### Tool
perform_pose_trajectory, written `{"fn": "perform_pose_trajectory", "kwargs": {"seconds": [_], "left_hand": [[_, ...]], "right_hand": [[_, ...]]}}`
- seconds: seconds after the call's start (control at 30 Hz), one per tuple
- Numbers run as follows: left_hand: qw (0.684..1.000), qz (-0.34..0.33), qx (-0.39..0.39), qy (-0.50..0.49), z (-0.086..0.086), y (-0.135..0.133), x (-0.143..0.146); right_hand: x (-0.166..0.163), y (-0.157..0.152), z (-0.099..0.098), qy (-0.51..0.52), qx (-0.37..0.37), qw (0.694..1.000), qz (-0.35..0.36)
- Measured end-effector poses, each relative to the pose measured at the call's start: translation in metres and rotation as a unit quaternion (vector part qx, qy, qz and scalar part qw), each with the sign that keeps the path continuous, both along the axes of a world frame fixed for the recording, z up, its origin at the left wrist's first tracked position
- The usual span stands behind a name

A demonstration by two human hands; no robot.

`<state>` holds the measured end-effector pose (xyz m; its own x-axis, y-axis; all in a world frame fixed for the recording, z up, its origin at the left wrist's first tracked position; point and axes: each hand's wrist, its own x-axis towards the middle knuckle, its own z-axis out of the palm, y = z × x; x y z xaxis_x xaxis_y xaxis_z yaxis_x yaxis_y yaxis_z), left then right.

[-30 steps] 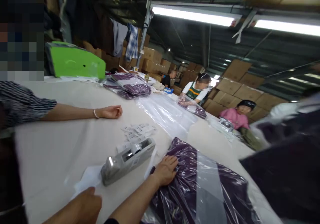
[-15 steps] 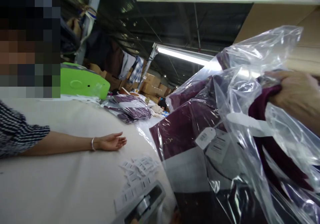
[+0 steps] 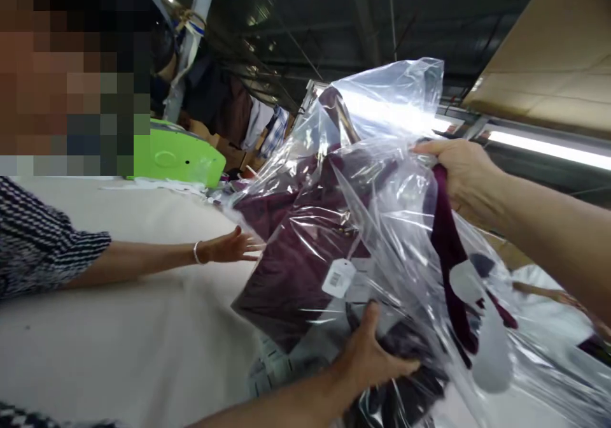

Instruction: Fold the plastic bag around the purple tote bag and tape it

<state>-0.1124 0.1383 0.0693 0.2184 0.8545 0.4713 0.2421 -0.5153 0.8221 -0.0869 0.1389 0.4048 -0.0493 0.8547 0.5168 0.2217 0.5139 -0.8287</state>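
I hold a clear plastic bag (image 3: 382,122) with a folded dark purple garment (image 3: 296,256) inside, lifted above the table. My left hand (image 3: 370,355) grips the bagged garment from below. My right hand (image 3: 461,170) clutches the bag's upper edge and a strip of purple fabric. A white hang tag (image 3: 338,278) with a barcode shows through the plastic. A co-worker's hand (image 3: 231,248) with a bracelet reaches across the table and touches the bag's left side.
The table (image 3: 119,332) is covered in pale cloth. A bright green object (image 3: 174,157) lies at the table's far side. The co-worker's striped sleeve (image 3: 42,240) rests at the left. Cardboard boxes (image 3: 548,65) and hanging clothes (image 3: 258,125) stand behind.
The bagged garment has swung left and lower toward the co-worker. My left hand came into view under it. The co-worker's hand rose off the table to meet the bag.
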Motion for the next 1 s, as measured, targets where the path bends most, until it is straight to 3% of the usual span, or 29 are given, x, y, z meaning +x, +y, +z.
{"fn": "perform_pose_trajectory", "kwargs": {"seconds": [0.1,0.2,0.33,0.47,0.6,0.73,0.83,1.0], "left_hand": [[1.000,-0.002,0.018,0.009,0.012,0.022,0.002],[0.999,0.012,0.033,0.013,0.020,0.047,-0.029],[0.998,0.043,0.041,0.027,0.010,0.057,-0.049],[0.996,0.032,0.025,0.075,-0.028,0.026,0.000],[0.991,-0.004,-0.002,0.131,-0.080,-0.030,0.073],[0.984,-0.038,-0.027,0.173,-0.120,-0.069,0.118],[0.975,-0.053,-0.076,0.201,-0.131,-0.075,0.131],[0.965,-0.052,-0.136,0.217,-0.127,-0.072,0.134]], "right_hand": [[-0.011,-0.001,-0.009,-0.017,-0.068,0.997,0.008],[-0.014,-0.001,-0.021,-0.029,-0.093,0.995,-0.007],[-0.001,0.002,-0.042,-0.100,-0.087,0.990,-0.038],[0.029,0.013,-0.071,-0.205,-0.096,0.972,-0.071],[0.061,0.026,-0.100,-0.224,-0.099,0.966,-0.084],[0.087,0.029,-0.129,-0.256,-0.118,0.956,-0.086],[0.107,0.027,-0.158,-0.303,-0.149,0.938,-0.079],[0.136,0.021,-0.219,-0.383,-0.188,0.903,-0.048]]}}
